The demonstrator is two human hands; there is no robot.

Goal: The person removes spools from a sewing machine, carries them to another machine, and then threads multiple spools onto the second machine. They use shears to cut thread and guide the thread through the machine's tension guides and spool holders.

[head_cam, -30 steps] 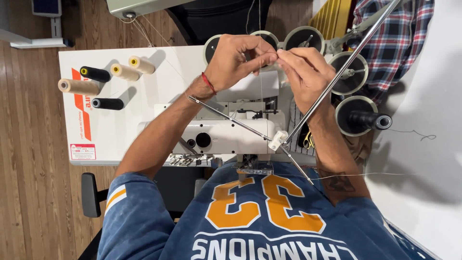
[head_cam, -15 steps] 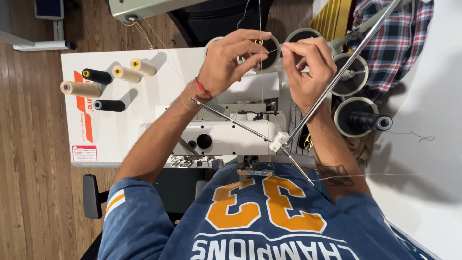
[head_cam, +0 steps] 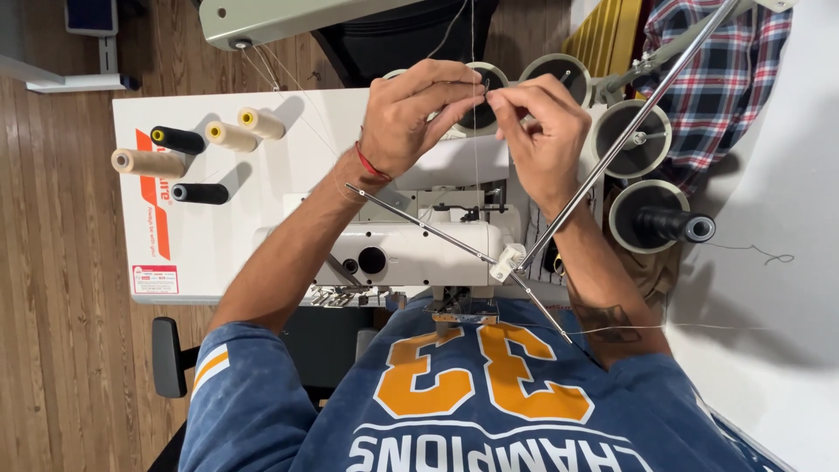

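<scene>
Both hands (head_cam: 419,114) (head_cam: 542,131) pinching thread (head_cam: 474,52) between them

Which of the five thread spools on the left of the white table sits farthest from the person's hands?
The large beige spool at the far left. The two black ones and the two cream ones all lie closer in.

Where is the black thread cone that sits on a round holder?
In the head view, the black thread cone lies at the right, on the nearest round holder, beside the right hand's forearm.
</scene>
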